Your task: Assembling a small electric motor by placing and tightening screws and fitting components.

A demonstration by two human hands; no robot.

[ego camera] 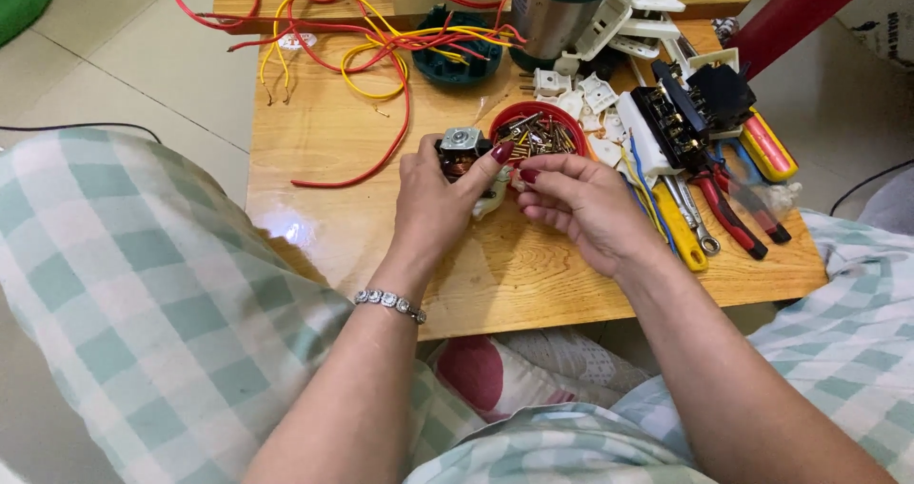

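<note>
Left hand clasps small motor beside right hand.

Bare surface is lying open leftward; red wires, a red bowl and tools are crowding elsewhere.

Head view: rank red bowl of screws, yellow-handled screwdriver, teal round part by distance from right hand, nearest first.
From the right hand:
1. red bowl of screws, just above the fingertips.
2. yellow-handled screwdriver, on the table to the hand's right.
3. teal round part, far back among the wires.
</note>
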